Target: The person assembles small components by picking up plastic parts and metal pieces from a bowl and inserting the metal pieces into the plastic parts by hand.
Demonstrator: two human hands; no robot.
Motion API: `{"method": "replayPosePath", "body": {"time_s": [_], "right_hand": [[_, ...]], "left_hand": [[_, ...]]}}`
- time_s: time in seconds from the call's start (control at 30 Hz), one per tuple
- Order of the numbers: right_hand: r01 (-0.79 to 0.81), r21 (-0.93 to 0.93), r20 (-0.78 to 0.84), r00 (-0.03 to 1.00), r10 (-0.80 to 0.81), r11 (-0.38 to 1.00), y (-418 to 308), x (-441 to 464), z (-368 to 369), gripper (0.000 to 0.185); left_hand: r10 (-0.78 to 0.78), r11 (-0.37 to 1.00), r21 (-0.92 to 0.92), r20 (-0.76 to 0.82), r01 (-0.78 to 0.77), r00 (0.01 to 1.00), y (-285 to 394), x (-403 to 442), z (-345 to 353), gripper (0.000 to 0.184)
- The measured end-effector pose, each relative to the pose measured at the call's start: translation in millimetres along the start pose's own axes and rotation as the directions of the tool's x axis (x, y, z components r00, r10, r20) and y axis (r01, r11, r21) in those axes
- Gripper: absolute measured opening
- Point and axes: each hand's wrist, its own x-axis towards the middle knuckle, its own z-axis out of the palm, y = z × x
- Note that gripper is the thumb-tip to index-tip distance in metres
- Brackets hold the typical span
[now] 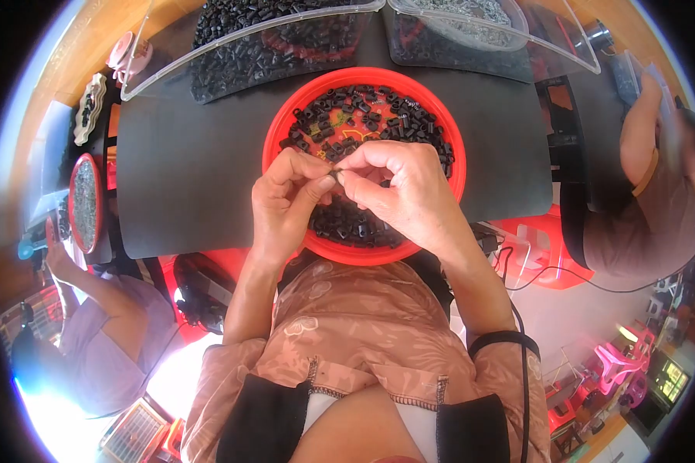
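Observation:
Both hands meet over a red round tray that holds many small black plastic parts and a few tiny springs. The thumb and index finger of my left hand are pinched together. Opposite it, my right hand pinches too, its fingertips touching those of the left. A tiny dark piece shows between the fingertips. It is mostly covered, so its exact kind cannot be made out.
A clear bin of black parts stands at the back left, and another bin with small metal springs at the back right. A red tray of metal pieces lies far left. Co-workers sit on the left and right.

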Motion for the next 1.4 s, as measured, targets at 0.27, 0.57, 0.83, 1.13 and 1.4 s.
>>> {"method": "replayPosePath", "body": {"time_s": [0.27, 0.57, 0.83, 1.13, 1.4], "right_hand": [[-0.142, 0.014, 0.146, 0.98, 0.139, 0.99, 4.7, 9.2, -10.8, 0.013], [-0.171, 0.252, 0.055, 0.985, 0.163, 0.952, 6.4, -4.3, -9.1, 0.01], [-0.363, 0.392, 0.391, 0.897, 0.205, 0.845, 10.3, -5.9, -34.5, 0.008], [-0.304, 0.394, 0.307, 0.933, 0.188, 0.868, 12.1, -23.0, -27.3, 0.012], [-0.118, 0.177, -0.028, 0.992, 0.125, 0.977, 10.8, -18.1, -34.3, 0.012]], "left_hand": [[0.04, 0.964, 0.26, 0.06, -0.054, 0.997, -1.0, 1.1, -2.1, 0.011], [-0.09, 0.996, -0.024, 0.004, 0.09, 0.996, 4.2, 3.6, 8.9, 0.007], [-0.104, 0.986, -0.111, 0.193, 0.127, 0.976, 13.9, -13.1, 9.8, 0.01], [-0.178, 0.977, -0.076, 0.224, 0.199, 0.958, 13.5, -17.5, 9.0, 0.008], [0.187, 0.941, 0.299, -0.062, -0.16, 0.98, 67.2, 34.4, -19.6, 0.009]]}}
